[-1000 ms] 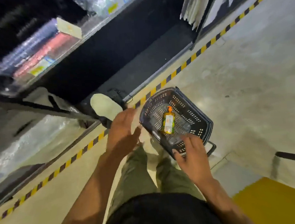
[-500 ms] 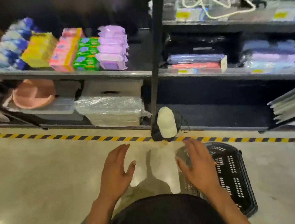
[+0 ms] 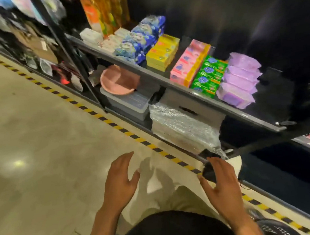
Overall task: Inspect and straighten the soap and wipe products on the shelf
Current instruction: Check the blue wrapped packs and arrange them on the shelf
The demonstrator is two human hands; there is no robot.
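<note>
Polished concrete floor (image 3: 40, 146) below, striped hazard tape (image 3: 113, 123) running along the foot of a dark shelving unit, and the view is tilted hard. Up on the middle shelf (image 3: 166, 79) sits the row to be straightened: blue packs (image 3: 140, 40), yellow boxes (image 3: 163, 53), pink boxes (image 3: 189, 63), green boxes (image 3: 208, 77) and, at the near end, purple wipe packs (image 3: 241, 79). Beneath them are a pink basin (image 3: 117, 79) and a plastic-wrapped bundle (image 3: 181, 126).

Both hands are low, out in front of the body. The left hand (image 3: 120, 182) has its fingers spread wide and grips nothing. The right hand (image 3: 222, 184) is just as open and just as empty, hovering over the tape line.

Progress? By the look of it, the job has not started. No product is touched, and the purple packs seem to fan out unevenly past the green boxes. So the inspecting and squaring up all appear to lie ahead.

The whole row sits above and beyond the hands, well apart from them, with the purple packs closest to the right hand.
</note>
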